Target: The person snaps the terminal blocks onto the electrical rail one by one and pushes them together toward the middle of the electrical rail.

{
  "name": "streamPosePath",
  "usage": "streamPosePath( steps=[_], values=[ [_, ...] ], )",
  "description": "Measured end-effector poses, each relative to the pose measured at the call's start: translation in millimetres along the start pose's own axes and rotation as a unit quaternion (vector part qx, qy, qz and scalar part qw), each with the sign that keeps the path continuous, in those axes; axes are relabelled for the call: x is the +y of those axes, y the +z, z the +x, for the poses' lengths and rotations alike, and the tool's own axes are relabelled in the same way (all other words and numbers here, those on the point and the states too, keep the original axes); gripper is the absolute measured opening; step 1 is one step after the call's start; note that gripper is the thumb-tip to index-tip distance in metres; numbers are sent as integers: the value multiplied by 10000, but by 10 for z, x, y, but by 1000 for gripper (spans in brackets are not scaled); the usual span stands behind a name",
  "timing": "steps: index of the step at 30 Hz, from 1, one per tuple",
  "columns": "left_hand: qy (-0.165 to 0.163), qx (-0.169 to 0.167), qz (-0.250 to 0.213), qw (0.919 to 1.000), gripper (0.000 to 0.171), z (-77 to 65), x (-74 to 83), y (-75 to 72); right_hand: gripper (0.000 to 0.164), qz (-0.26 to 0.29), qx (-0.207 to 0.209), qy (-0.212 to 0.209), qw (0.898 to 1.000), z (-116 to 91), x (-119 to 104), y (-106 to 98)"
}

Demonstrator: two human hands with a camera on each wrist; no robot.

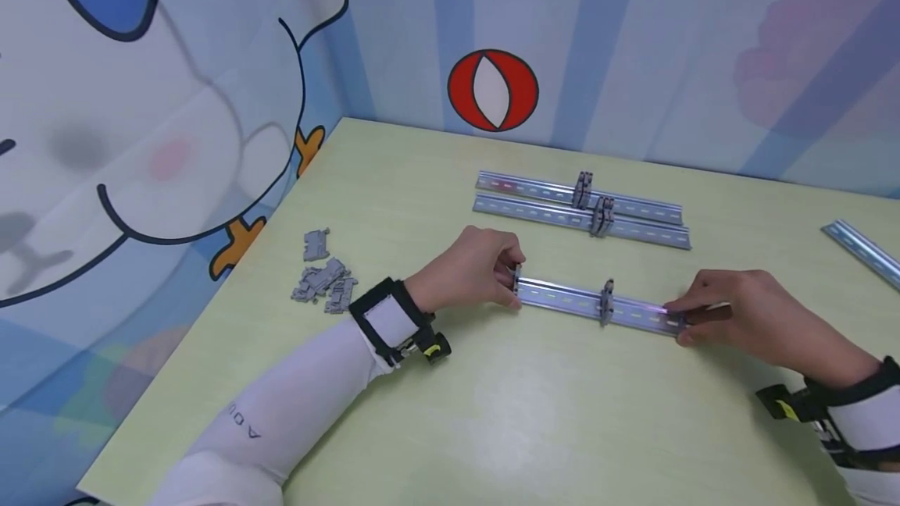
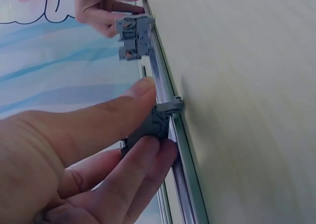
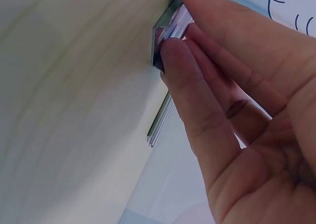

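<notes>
A slotted metal DIN rail (image 1: pixel 562 297) lies crosswise on the table between both hands. My left hand (image 1: pixel 474 268) is at its left end, pinching a grey terminal block (image 2: pixel 155 121) between thumb and fingers; in the left wrist view this block sits against the rail, though whether it is clipped on I cannot tell. Another grey terminal block (image 1: pixel 606 302) stands upright on the rail, right of its middle. My right hand (image 1: pixel 745 311) grips the right end of the rail with thumb and fingers, and the fingers partly hide that end.
Behind are two parallel rails, a far one (image 1: pixel 534 187) and a nearer one (image 1: pixel 534 211), each bearing grey terminal blocks. Several loose grey terminal blocks (image 1: pixel 323 279) lie at the left. Another rail (image 1: pixel 865 250) is at the right edge. A printed wall (image 1: pixel 394 37) bounds the table.
</notes>
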State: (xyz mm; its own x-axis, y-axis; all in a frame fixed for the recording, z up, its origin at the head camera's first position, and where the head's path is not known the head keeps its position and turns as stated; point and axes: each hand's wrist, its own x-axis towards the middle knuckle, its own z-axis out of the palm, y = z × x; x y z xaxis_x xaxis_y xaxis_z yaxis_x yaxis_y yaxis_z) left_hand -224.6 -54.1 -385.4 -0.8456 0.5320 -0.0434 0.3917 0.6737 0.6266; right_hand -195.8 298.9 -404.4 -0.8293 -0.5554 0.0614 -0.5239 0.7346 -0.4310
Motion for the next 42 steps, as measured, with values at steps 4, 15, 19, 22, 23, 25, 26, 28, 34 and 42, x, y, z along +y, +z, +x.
streamPosePath(
  steps=[4,15,19,22,23,25,26,28,34,42],
  values=[
    [169,-94,-24,9998,50,90,98,95,33,22,84,-129,9999,-20,8,11],
    [486,-119,263,9984,49,287,333,314,35,53,235,-363,9991,-1,32,15],
    [462,-191,130,9987,66,328,410,414,35,35,218,-368,9991,-3,37,17],
    [494,-189,-19,9986,85,332,455,479,35,-57,232,-413,9989,0,35,18],
    [533,-175,-13,9984,89,331,467,496,35,-75,236,-424,9988,1,34,17],
    [633,-126,-31,9979,90,337,484,525,35,-58,248,-441,9987,2,30,15],
    [655,-122,-62,9978,89,343,490,535,35,-63,255,-456,9986,3,28,13],
    [668,-138,-71,9976,87,356,497,546,34,-40,242,-452,9987,6,22,9],
    [620,-228,-131,9977,85,392,502,557,34,-76,94,-273,9996,13,-1,-20],
    [726,-233,-48,9971,82,399,540,568,33,-127,55,-178,9997,5,-4,-22]
  ],
)
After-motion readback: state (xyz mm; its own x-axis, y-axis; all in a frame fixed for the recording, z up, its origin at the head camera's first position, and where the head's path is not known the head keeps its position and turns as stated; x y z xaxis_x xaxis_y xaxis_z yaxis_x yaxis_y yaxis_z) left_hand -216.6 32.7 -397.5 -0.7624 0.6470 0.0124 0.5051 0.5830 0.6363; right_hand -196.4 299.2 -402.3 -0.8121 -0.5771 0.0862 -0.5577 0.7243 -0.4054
